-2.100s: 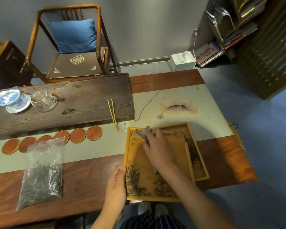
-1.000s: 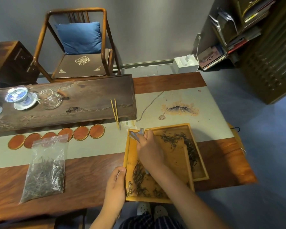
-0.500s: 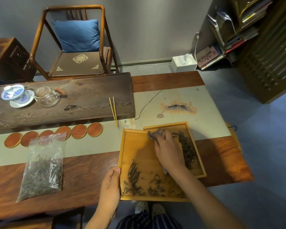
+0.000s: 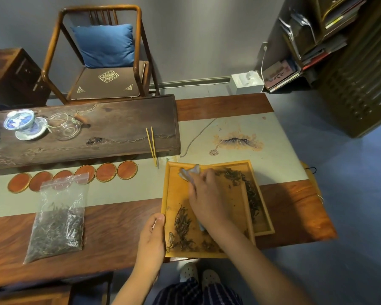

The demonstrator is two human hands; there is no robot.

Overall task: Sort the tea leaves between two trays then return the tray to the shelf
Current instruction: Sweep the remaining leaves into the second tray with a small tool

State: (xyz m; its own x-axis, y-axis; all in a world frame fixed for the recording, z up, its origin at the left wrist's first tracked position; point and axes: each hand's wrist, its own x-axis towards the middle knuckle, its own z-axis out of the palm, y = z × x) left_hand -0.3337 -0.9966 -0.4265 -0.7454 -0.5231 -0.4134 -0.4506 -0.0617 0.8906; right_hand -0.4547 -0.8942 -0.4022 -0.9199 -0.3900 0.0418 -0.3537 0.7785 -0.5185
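Two yellow wooden trays lie at the table's front right. The near tray [image 4: 166,194] overlaps the left part of the far tray [image 4: 264,208]. Dark tea leaves [image 4: 183,225] are heaped in the near tray's front left, and more tea leaves [image 4: 250,190] lie along the far tray's right side. My left hand [image 4: 153,232] grips the near tray's left rim. My right hand [image 4: 207,194] is over the near tray, shut on a grey-blue scoop [image 4: 189,172] whose tip points to the tray's far left corner.
A plastic bag of tea leaves [image 4: 55,225] lies at the left front. Round coasters [image 4: 106,172] line the runner, with thin sticks [image 4: 152,148] on the dark tea board [image 4: 97,133], which holds a lidded cup [image 4: 20,122] and glass pitcher [image 4: 64,126]. A shelf [image 4: 339,51] stands at the far right.
My right hand has swept the scoop back and forth over the near tray. More leaves now show in the far tray. My left hand has stayed on the rim.
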